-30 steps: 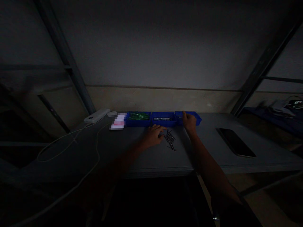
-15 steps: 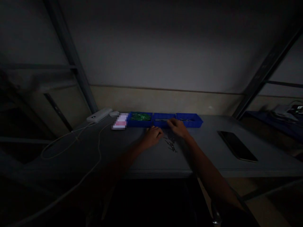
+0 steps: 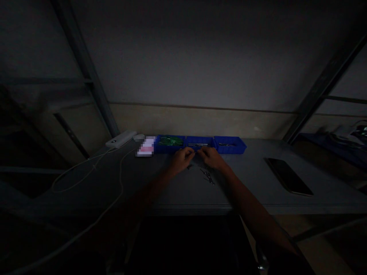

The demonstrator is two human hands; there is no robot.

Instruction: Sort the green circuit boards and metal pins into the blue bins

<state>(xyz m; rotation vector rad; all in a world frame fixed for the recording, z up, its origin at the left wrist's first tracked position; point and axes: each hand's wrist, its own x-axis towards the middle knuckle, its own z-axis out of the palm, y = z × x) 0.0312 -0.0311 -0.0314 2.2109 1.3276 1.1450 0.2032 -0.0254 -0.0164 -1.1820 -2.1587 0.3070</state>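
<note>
My left hand (image 3: 181, 159) and my right hand (image 3: 211, 156) meet fingertip to fingertip, just in front of the middle blue bin (image 3: 200, 139). Both are closed in a pinch around something thin, too small and dark to name. Below them on the grey table lies a loose pile of small slender metal pieces (image 3: 208, 177). The middle bin holds long silvery rods (image 3: 198, 144). Green pieces in clear wrapping (image 3: 171, 141) fill the left blue bin (image 3: 160, 148). A few thin metal pieces (image 3: 226, 144) lie in the right blue bin (image 3: 240, 147).
A dark phone (image 3: 288, 176) lies on the table (image 3: 246, 191) at the right. To the left are a blurred-out paper (image 3: 145, 146), a white power strip (image 3: 120, 139) and a white cable (image 3: 120, 179). Metal frame posts (image 3: 97, 95) flank the table.
My right hand has come back from the middle bin toward me and the left. My left hand has moved slightly, and the fingertips of both hands now come together.
</note>
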